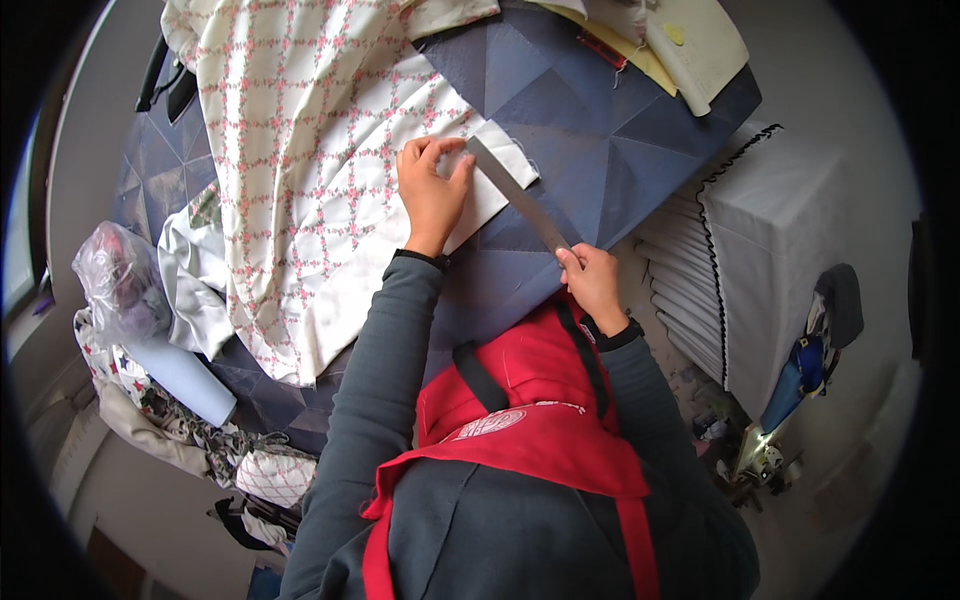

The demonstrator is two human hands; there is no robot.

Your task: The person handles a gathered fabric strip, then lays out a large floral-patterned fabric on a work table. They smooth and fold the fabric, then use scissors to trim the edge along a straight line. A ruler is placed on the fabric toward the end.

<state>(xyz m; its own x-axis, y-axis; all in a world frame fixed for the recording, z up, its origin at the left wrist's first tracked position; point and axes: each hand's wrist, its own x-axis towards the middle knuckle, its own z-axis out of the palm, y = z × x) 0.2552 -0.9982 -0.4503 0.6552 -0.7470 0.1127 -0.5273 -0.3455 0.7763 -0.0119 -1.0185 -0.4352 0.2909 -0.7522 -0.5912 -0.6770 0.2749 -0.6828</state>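
Metal ruler [520, 195] lies slantwise over the corner of the flowered cloth [320, 170], its long axis running from the left hand [432, 190], fingers pressed flat on its far end, to the right hand [592, 282] pinching its near end.

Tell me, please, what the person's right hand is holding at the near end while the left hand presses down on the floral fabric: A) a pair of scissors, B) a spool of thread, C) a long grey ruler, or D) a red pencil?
C: the right hand pinches the near end of a long grey ruler, whose far end lies on the floral fabric under the fingers of the left hand.
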